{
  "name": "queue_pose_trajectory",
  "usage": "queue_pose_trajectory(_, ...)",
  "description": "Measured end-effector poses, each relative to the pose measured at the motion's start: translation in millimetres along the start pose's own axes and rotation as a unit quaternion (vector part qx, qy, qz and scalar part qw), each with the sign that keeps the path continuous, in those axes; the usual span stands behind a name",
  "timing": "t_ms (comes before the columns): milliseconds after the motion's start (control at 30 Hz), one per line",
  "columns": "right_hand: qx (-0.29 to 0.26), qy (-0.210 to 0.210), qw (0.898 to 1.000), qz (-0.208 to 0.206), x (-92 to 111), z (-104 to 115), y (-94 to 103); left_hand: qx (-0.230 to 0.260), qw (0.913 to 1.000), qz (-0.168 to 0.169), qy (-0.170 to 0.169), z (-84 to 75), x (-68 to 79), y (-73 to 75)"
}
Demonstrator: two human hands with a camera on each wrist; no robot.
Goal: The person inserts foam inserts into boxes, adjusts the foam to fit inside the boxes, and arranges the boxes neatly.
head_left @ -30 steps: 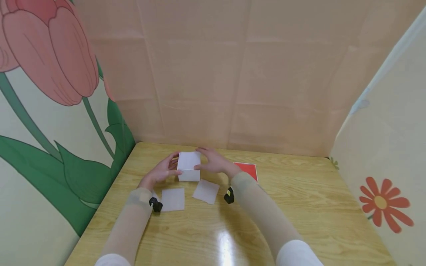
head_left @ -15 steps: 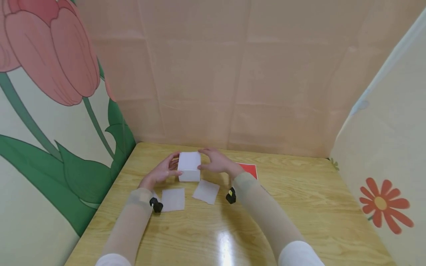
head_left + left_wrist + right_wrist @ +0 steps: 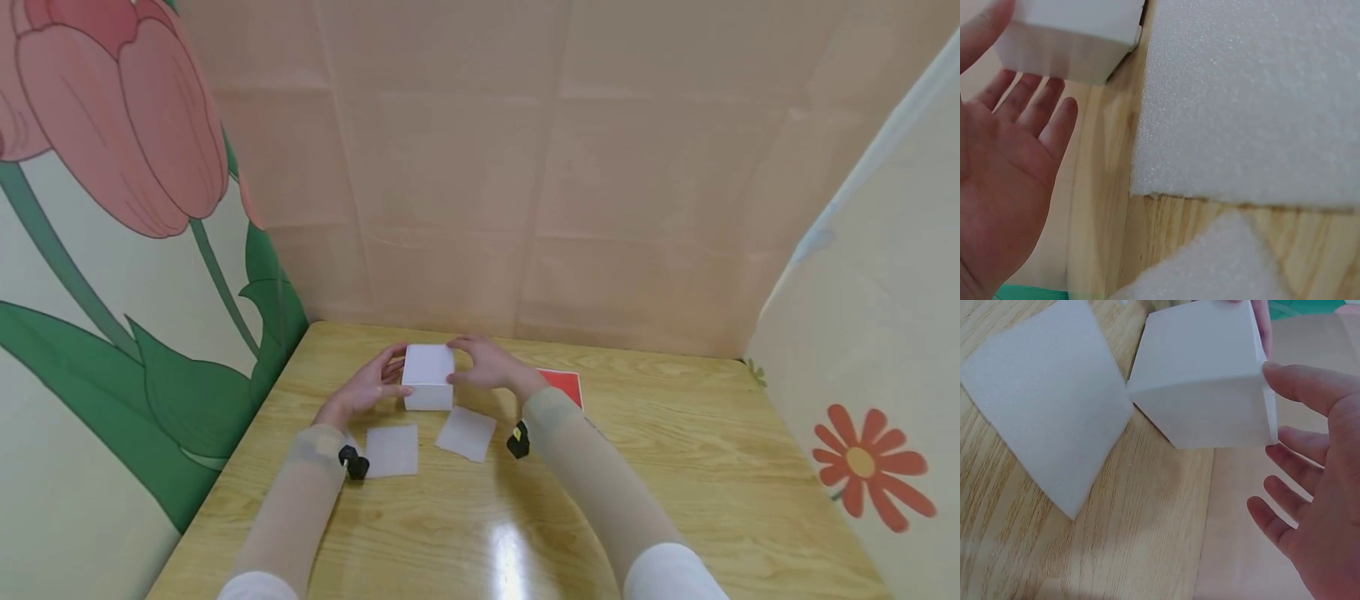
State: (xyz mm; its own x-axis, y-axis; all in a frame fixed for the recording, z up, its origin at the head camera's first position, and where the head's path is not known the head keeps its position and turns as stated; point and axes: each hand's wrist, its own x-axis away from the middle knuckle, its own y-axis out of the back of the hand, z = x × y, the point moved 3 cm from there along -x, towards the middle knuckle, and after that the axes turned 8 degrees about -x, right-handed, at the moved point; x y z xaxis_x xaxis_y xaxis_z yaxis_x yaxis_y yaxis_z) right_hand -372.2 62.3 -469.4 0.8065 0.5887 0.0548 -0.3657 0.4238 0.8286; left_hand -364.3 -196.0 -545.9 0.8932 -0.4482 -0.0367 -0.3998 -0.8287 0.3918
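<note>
A white square box (image 3: pixel 428 397) stands on the table between both hands. My left hand (image 3: pixel 365 385) holds its left side, thumb at the near corner and fingers spread toward the far side; in the left wrist view the fingers of that hand (image 3: pixel 1010 169) reach up to the box (image 3: pixel 1063 53). On the opposite side my right hand (image 3: pixel 491 367) pinches the top edge between thumb and index finger. The right wrist view shows this hand (image 3: pixel 1319 469) with thumb and index at two corners of the box top (image 3: pixel 1272 412), other fingers loosely curled off it.
Nearer than the box lie two thin white foam sheets, the left sheet (image 3: pixel 392 451) and the right sheet (image 3: pixel 466 433). Part of another white piece (image 3: pixel 351 444) shows by the left wrist. A red white-bordered square (image 3: pixel 562 387) is partly behind the right forearm. Fabric backdrops (image 3: pixel 480 208) surround the table.
My right hand has shifted slightly right at the box's top edge, and the box top's left edge looks more even. The left hand and foam sheets stay in place.
</note>
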Motion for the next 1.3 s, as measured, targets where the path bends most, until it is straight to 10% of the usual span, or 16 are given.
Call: queue_pose_trajectory(1300, 0.013, -0.030, 0.999, 0.030, -8.5, -5.2, -2.3, -0.020, 0.9993, -0.006, 0.032, -1.0, 2.1, -1.2)
